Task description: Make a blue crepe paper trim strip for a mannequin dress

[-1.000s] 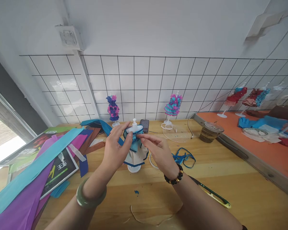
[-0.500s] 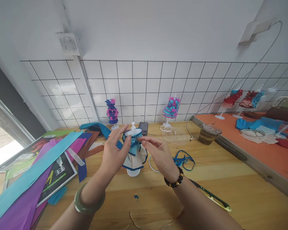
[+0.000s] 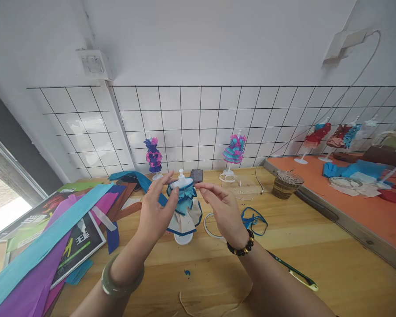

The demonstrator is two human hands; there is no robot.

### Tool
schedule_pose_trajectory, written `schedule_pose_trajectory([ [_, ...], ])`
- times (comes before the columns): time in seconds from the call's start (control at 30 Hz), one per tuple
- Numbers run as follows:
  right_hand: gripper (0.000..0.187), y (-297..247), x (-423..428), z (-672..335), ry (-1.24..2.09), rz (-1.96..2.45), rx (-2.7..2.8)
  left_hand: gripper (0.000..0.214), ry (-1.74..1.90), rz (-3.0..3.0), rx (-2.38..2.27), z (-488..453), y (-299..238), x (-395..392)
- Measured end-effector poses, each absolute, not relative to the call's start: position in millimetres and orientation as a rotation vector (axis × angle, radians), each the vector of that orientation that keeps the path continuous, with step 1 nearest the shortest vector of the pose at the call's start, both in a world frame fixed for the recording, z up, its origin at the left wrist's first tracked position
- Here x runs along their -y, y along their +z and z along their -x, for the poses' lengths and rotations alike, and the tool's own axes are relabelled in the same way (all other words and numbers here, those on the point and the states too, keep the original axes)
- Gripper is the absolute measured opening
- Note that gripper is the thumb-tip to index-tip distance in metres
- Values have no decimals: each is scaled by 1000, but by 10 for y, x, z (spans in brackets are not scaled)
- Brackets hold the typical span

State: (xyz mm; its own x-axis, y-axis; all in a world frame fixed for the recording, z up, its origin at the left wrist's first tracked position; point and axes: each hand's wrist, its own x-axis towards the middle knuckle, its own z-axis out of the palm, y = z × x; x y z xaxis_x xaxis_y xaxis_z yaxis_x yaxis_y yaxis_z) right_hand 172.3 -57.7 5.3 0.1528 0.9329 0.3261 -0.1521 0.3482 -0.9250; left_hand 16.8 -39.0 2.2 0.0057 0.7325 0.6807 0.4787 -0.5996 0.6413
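A small white mannequin [image 3: 184, 238] stands on the wooden table [image 3: 317, 246], wearing a teal, blue and cream paper dress [image 3: 185, 211]. My left hand [image 3: 155, 213] is at the dress's left shoulder, thumb on the front and fingers behind, gripping the top ruffle. My right hand [image 3: 220, 207] hovers at the right shoulder, its thumb and forefinger pinched together just beside the ruffle. What the pinch holds, if anything, is too small to see. A green bangle is on my left wrist and a dark bead bracelet on my right.
Long crepe paper strips [image 3: 42, 246] and magazines [image 3: 79, 240] cover the left. Two dressed mannequins [image 3: 153, 156] [image 3: 234, 149], a phone [image 3: 197, 175], a tape ring [image 3: 211, 226], blue scraps [image 3: 254, 220], a green-handled tool [image 3: 293, 273] and a lidded cup [image 3: 286, 184] lie around. An orange table [image 3: 366, 215] is at the right.
My right hand's pinch has drawn slightly right, off the dress's collar. The left hand stays on the dress, and the view has tilted up a little.
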Motion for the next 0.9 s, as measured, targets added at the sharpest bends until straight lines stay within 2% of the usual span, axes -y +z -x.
schedule_pose_trajectory([
  [0.9, 22, -32, 604, -1677, 912, 805, 1381, 41, 1635, -2057, -1219, -179, 18, 398],
])
